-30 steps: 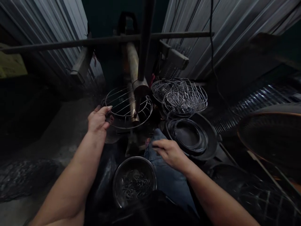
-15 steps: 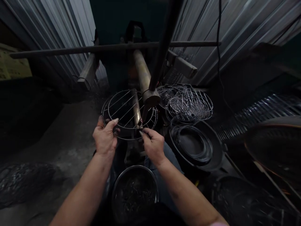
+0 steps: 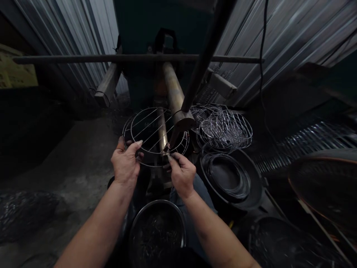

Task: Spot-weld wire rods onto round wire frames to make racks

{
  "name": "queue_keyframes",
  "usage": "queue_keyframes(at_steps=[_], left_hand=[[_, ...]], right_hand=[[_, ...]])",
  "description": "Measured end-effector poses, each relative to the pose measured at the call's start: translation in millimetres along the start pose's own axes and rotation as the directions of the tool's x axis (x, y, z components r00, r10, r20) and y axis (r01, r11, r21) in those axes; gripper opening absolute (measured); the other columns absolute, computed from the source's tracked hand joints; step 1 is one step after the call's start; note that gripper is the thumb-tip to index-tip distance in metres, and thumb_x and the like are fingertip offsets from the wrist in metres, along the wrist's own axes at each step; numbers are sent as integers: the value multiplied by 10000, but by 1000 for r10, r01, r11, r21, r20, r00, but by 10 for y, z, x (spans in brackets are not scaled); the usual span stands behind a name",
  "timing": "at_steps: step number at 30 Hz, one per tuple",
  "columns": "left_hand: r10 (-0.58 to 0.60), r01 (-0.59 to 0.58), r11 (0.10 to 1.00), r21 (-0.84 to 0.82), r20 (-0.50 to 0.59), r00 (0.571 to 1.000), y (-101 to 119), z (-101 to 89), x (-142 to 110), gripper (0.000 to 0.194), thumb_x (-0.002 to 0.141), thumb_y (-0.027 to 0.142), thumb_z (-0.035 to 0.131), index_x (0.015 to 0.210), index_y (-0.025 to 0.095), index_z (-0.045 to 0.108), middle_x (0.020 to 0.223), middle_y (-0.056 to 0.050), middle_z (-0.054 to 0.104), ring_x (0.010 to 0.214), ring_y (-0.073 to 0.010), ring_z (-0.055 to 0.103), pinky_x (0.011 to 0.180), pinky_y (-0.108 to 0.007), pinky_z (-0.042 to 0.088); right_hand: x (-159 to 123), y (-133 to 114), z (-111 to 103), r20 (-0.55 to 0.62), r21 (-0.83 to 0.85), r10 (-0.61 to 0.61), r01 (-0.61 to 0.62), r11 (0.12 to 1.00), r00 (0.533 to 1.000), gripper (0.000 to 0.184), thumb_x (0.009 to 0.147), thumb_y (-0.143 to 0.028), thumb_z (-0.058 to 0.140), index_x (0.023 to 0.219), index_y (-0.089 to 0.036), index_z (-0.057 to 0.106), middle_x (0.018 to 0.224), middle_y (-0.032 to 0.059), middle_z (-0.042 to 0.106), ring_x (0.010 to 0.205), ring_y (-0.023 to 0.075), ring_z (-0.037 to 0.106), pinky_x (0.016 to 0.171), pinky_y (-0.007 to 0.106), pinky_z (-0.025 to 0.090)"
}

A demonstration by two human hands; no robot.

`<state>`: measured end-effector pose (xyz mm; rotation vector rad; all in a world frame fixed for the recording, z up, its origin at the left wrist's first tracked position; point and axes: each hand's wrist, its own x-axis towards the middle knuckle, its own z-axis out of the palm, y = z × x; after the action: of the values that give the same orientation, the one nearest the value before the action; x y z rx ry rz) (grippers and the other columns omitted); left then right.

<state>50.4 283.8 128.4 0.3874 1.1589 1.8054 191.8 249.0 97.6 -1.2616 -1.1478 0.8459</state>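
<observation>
A round wire basket frame [image 3: 145, 124] sits on the machine's lower bar [image 3: 162, 130], under the dark pressing arm with its blunt head [image 3: 182, 121]. My left hand [image 3: 125, 163] grips the frame's near left rim, fingers curled over the wire. My right hand [image 3: 182, 173] pinches the frame's near rim at the middle, right by the bar's tip. What the pinch holds besides the wire is too small to make out.
A pile of finished wire baskets [image 3: 225, 126] lies to the right, with a dark pan of wire rings [image 3: 228, 176] in front of it. A metal bowl of small wire pieces [image 3: 157, 232] rests by my lap. Corrugated metal walls stand behind.
My right hand came up from my knee to the frame's near rim. My left hand slid along the rim toward me, and the frame shifted slightly.
</observation>
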Motion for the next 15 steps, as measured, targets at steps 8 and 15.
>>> queue_keyframes(at_steps=[8,15], left_hand=[[-21,21,1000,18,-25,999,-6,48,58,421,489,182,808,847,183,587,791,15,549,596,-97,521,444,-198,405],[-43,45,998,39,-47,998,-23,83,115,471,452,209,815,839,172,549,723,39,540,562,-99,521,452,-206,396]], right_hand=[[79,32,15,-9,-23,7,-7,1000,1000,210,825,-369,616,859,-180,699,682,11,661,599,160,619,576,259,521],[144,-75,16,15,71,54,-55,996,998,199,791,-353,628,776,-160,674,599,-12,610,505,139,587,482,226,476]])
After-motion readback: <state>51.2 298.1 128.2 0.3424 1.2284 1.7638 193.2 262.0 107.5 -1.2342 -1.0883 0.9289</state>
